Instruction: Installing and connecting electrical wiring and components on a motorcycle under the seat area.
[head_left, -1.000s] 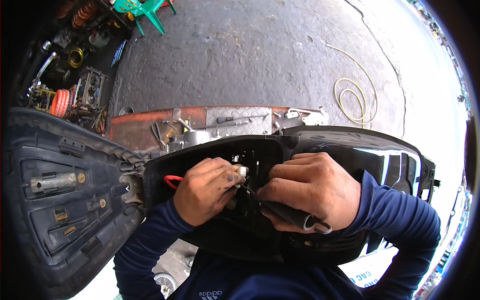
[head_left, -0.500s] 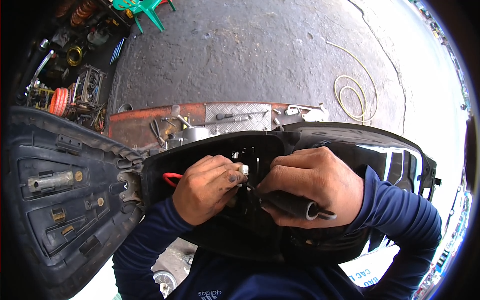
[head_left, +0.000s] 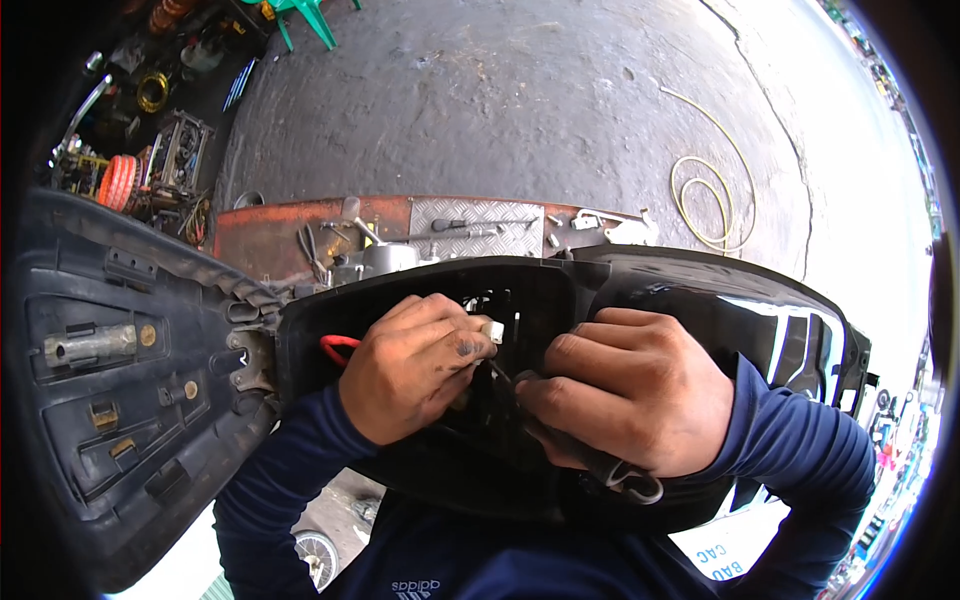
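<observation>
My left hand (head_left: 415, 365) is closed in a pinch on a small white plastic connector (head_left: 493, 331) over the black under-seat compartment (head_left: 345, 318) of a motorbike. My right hand (head_left: 630, 390) wraps round a black-handled tool (head_left: 625, 478) with a loop at its end. From that grip a thin shaft (head_left: 502, 376) points up toward the left fingertips, close below the connector. Whether its tip touches the connector, I cannot tell. Beside my left hand a red cable (head_left: 338, 346) curves out of the compartment.
The raised black seat (head_left: 120, 390) hangs open at the left. Beyond the motorbike lies an orange-edged workbench platform (head_left: 265, 235) with several tools and a metal plate (head_left: 480, 220). A yellowish hose (head_left: 690, 240) is coiled on the floor, and a green chair (head_left: 308, 18) stands far off.
The right hand has shifted slightly down, tilting the tool's handle downward and baring more of its thin shaft. The left hand still pinches the connector, which has turned a little.
</observation>
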